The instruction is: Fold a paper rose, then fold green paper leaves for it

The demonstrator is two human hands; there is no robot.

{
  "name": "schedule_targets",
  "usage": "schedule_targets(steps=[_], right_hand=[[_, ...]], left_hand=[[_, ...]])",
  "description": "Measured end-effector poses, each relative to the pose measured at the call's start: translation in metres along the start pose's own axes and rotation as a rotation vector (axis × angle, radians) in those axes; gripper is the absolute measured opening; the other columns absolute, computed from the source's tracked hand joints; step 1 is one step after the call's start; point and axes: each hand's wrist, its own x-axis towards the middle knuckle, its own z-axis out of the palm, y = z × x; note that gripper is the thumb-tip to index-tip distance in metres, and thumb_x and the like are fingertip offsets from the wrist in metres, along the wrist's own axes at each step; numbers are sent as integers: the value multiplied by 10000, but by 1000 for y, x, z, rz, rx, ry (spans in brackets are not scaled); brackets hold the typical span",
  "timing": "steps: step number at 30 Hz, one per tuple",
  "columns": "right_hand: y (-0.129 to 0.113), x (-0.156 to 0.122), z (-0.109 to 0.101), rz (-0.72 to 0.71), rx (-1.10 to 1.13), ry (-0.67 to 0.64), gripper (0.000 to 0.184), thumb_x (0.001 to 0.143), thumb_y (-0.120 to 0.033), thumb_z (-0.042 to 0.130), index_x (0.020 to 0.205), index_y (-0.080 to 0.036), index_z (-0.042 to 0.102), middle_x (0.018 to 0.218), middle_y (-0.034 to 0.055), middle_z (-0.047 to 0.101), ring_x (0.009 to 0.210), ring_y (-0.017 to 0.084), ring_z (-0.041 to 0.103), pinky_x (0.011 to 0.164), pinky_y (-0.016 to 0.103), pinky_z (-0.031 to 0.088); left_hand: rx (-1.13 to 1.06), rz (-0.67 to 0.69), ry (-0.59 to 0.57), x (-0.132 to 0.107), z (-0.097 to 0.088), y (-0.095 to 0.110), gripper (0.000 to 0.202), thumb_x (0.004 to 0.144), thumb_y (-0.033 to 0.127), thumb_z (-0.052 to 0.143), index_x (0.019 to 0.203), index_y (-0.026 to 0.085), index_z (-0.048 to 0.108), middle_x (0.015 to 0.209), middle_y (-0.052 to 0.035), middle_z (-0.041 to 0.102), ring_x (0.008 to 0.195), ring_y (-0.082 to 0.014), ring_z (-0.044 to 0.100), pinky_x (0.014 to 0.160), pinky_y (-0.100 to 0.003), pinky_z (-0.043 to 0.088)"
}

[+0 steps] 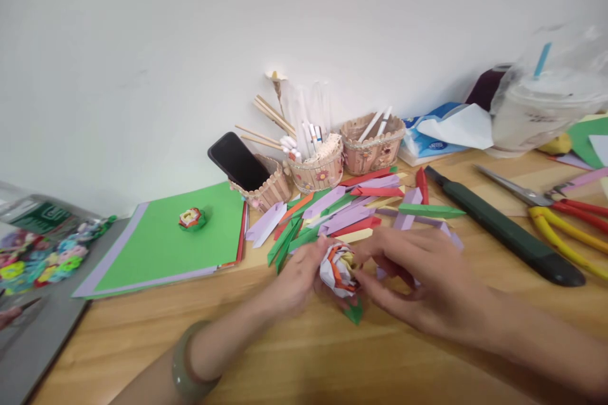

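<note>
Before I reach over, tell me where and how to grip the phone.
Probably pinch the phone by its long edges near the raised end, coming from the left: it rests slanted on the basket, that end jutting past the rim, while sticks crowd its right.

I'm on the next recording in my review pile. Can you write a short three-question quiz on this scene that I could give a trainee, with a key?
1. True or false: the left hand holds the larger paper flower.
2. Open question: what leans at the leftmost of the small baskets by the wall?
3. Fill the gap: the smaller paper flower rests on a ____ sheet of paper.

Key:
1. True.
2. A smartphone.
3. Green.
</note>
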Motion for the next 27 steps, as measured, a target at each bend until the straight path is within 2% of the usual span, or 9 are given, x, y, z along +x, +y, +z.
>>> schedule_targets(steps=[3, 7, 11, 16, 22, 24, 27], right_hand=[[2, 0, 1, 53, -23, 30, 60, 751, -124, 533, 737, -180, 550, 517, -60, 470, 432, 61, 424, 421, 187, 286], [2, 0, -2, 35, -1, 70, 76, 749, -113, 514, 711, -177, 528, 522, -54, 470, 444, 62, 422, 431, 185, 297], [3, 0, -2, 2, 47, 3, 87, 722, -101, 524, 719, -185, 547, 533, -51, 501, 457, 65, 433, 447, 189, 307], [6, -2, 1, 52, 70, -93, 132, 715, -88, 530, 766, -192, 592, 537, -47, 517, 470, 76, 450, 457, 202, 304], [5, -1, 3, 56, 87, -135, 128, 727, -85, 526, 726, -189, 601, 536, -37, 534, 468, 79, 459, 451, 203, 304], [5, -1, 4, 56, 89, -123, 122, 728, -82, 528, 715, -185, 593, 526, -43, 528, 454, 70, 454, 444, 196, 302], [6, 0, 6, 78, 78, -43, 107, 745, -101, 528, 694, -180, 580, 498, -53, 504, 428, 57, 437, 432, 181, 302]], left_hand=[[19, 19, 9, 0, 0, 0, 573, 699, 632, 511, 877, 106, 652, 531, -47, 642, 413, -123, 571, 419, -204, 466], [-20, 18, -9, 1, 0, 0, 593, 699, 641, 503, 865, 92, 653, 525, -55, 641, 418, -122, 575, 413, -195, 466], [-59, 9, -1, 1, 0, 1, 557, 710, 627, 504, 838, 107, 661, 527, -44, 640, 450, -133, 594, 422, -199, 473], [-27, 31, 18, 0, 0, 3, 559, 703, 632, 508, 829, 109, 660, 540, -36, 638, 433, -119, 569, 428, -208, 476], [-9, 35, 62, 2, -2, -1, 593, 696, 644, 499, 858, 98, 664, 539, -37, 626, 409, -116, 552, 407, -210, 457], [-30, 54, 51, 2, -1, -1, 594, 713, 642, 477, 896, 108, 661, 611, -55, 648, 451, -122, 574, 420, -210, 466], [-106, 140, -28, 0, 0, 4, 595, 690, 646, 503, 1052, 186, 614, 945, -85, 655, 616, -148, 627, 484, -236, 512]])
